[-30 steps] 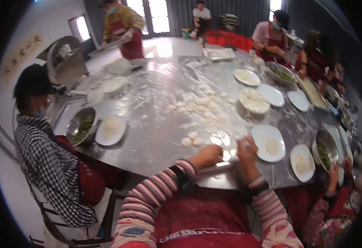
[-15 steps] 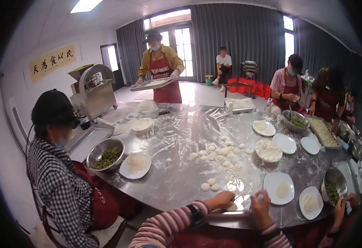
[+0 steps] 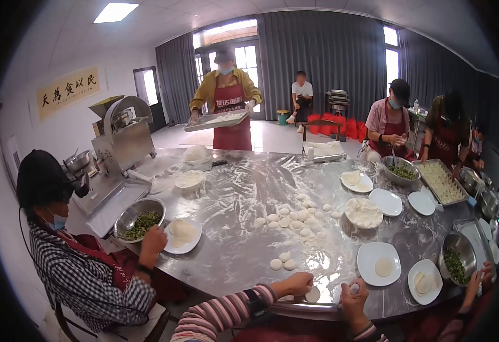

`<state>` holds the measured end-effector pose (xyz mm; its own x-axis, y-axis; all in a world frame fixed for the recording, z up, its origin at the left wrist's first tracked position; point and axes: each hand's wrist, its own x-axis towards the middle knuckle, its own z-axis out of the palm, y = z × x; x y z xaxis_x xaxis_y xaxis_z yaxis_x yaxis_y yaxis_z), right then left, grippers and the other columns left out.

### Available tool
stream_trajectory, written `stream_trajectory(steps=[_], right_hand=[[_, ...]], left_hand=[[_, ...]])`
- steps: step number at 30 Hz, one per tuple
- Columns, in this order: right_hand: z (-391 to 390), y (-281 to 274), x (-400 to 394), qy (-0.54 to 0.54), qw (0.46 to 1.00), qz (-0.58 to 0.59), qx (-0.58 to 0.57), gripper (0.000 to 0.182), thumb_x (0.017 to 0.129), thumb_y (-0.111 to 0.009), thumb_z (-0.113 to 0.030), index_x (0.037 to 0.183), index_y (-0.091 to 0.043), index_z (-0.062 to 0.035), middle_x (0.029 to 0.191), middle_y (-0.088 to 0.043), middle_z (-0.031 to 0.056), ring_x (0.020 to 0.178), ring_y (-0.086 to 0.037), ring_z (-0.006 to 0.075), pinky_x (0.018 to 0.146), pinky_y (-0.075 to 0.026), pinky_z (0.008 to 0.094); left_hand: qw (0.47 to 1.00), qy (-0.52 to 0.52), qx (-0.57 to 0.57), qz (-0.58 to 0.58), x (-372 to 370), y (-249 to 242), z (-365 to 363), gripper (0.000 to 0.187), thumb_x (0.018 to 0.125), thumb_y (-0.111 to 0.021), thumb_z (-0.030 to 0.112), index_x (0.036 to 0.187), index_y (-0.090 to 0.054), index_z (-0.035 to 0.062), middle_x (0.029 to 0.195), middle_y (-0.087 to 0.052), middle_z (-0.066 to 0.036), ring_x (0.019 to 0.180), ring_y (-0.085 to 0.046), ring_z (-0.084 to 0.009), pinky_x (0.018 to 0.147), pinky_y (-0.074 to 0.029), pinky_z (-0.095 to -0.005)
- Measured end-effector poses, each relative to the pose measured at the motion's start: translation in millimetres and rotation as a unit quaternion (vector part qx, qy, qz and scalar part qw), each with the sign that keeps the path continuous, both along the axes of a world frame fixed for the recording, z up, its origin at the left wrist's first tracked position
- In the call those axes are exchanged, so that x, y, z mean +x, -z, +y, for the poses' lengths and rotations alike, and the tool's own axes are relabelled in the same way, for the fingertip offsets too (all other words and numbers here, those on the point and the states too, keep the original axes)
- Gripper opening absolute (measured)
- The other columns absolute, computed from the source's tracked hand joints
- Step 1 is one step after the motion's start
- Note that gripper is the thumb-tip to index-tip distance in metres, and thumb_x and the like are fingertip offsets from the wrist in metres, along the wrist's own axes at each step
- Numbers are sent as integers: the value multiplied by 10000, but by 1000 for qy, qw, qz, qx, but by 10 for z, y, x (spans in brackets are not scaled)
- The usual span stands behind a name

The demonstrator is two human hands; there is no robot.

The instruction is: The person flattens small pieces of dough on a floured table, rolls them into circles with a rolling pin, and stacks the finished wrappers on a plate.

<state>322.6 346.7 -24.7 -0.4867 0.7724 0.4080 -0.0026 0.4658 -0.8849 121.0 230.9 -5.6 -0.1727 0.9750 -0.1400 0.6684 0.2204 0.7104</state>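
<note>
My left hand (image 3: 298,284) is at the table's front edge, fingers curled at the rim of a small flat dough disc (image 3: 313,294). To its right my right hand (image 3: 354,298) is closed round something pale, mostly hidden by the fingers. Three dough pieces (image 3: 284,261) sit left of my hands. Farther in, several round dough pieces (image 3: 296,217) lie on the floured metal table (image 3: 232,245). Beyond my right hand a white plate (image 3: 379,264) bears a flat wrapper (image 3: 383,267).
A bowl of flour (image 3: 363,213) stands behind that plate. At left, a person (image 3: 84,268) sits by a bowl of green filling (image 3: 140,220) and a plate (image 3: 183,236). Across the table someone holds a tray (image 3: 217,120). Co-workers' hands (image 3: 480,277) are at right.
The dough disc now shows beside my left hand. The person at left has brought a hand up to the filling bowl. The view has shifted slightly.
</note>
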Motion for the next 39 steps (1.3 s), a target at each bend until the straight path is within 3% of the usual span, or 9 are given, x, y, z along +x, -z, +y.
stream_trajectory(steps=[4,5,12,16,27,30,35,36,39], right_hand=[[263,-56,-503,57,974,-59,212,51,768,-636,-94,776,-598,-61,811,-528,113,636,-538,306,564,-405,400],[309,-125,-654,48,973,5,224,190,739,-691,-71,780,-508,-42,574,-502,149,491,-506,297,478,-389,388],[-9,53,-52,56,997,15,43,216,728,-693,-2,754,-486,-59,545,-463,66,454,-460,159,436,-365,307],[128,-243,-435,76,974,5,214,191,749,-687,-64,852,-530,-27,680,-545,162,589,-549,345,554,-440,398],[13,20,-75,31,999,6,37,81,789,-650,16,820,-581,-14,670,-499,39,454,-517,107,398,-389,247],[234,-194,-578,71,967,-35,241,203,755,-702,-80,799,-507,-44,626,-540,153,552,-553,344,523,-434,399],[299,-180,-682,71,964,-59,249,206,752,-704,-83,802,-511,-31,639,-552,166,576,-563,363,533,-437,397],[227,-139,-526,70,984,-21,164,186,773,-684,-20,801,-501,-33,527,-497,72,444,-523,119,401,-395,293],[75,-32,-166,61,991,-22,121,173,783,-671,-4,811,-503,-31,547,-510,42,418,-507,98,371,-376,266]], left_hand=[[1000,-3,31,0,125,-51,79,232,769,-601,230,824,-603,4,805,-630,-210,778,-606,-368,702,-453,-436],[999,-4,35,19,113,26,136,245,771,-608,243,839,-618,7,822,-635,-215,795,-610,-373,711,-456,-442],[999,-22,9,-22,2,90,33,150,712,-598,138,794,-652,25,776,-649,-195,732,-629,-324,648,-479,-404],[1000,-6,-3,-25,24,-74,37,140,741,-598,149,797,-634,26,784,-643,-186,758,-620,-318,681,-475,-397],[999,12,-18,-32,-67,-57,50,148,750,-600,129,843,-614,14,794,-639,-164,758,-613,-284,686,-467,-369],[1000,11,-18,-8,-33,-50,90,156,758,-608,136,851,-615,11,816,-644,-178,762,-615,-295,684,-468,-378],[1000,-20,11,10,-31,14,228,169,768,-621,151,857,-616,7,841,-648,-196,757,-618,-313,682,-470,-394],[1000,3,0,17,-28,12,206,175,769,-620,155,862,-616,7,838,-647,-197,752,-617,-319,687,-472,-391],[1000,18,-19,-15,-26,-35,92,189,775,-618,164,873,-614,3,836,-646,-200,755,-615,-329,701,-476,-384]])
